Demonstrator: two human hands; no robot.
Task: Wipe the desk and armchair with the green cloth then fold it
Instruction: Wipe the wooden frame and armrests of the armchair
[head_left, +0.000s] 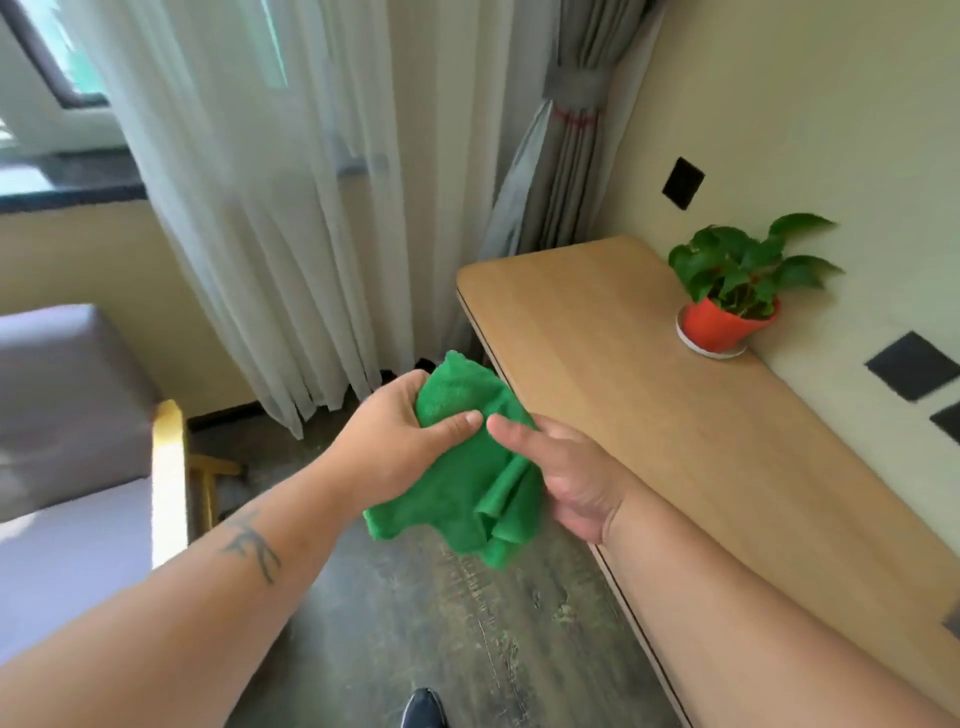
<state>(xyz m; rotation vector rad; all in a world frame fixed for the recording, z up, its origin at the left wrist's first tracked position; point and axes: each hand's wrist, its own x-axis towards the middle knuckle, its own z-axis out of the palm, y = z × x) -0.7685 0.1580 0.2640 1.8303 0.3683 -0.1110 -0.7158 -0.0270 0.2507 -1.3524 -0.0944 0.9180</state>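
Seen from a camera on a person's head, looking down into the corner of a room with a dark wood-look floor (415, 623). Along the right wall runs a long, pale wooden desk (675, 415) with rounded corners; its top is bare apart from a leafy potted plant (737, 291) in an orange pot on a white saucer, set close to the wall and so well out of any wiping path along the front edge. At the far left sits a grey upholstered armchair (62, 415) with a light wooden armrest, partly cut off by the frame. Sheer white curtains (260, 208) hang behind, between the two pieces of furniture. In the middle, over the floor and just beside the desk's front edge, both bare forearms reach forward and meet around the green cloth (467, 467). The left hand (400, 441) is closed on its upper part, thumb pressed across the front; the right hand (566, 478) grips its right side from below, thumb lying on top. Holding it in both hands in mid-air probably means it is being gathered or rearranged for wiping or folding. The cloth is bright green with a fine towelling texture, bunched and crumpled, its loose lower folds hanging down, not folded and touching no furniture.
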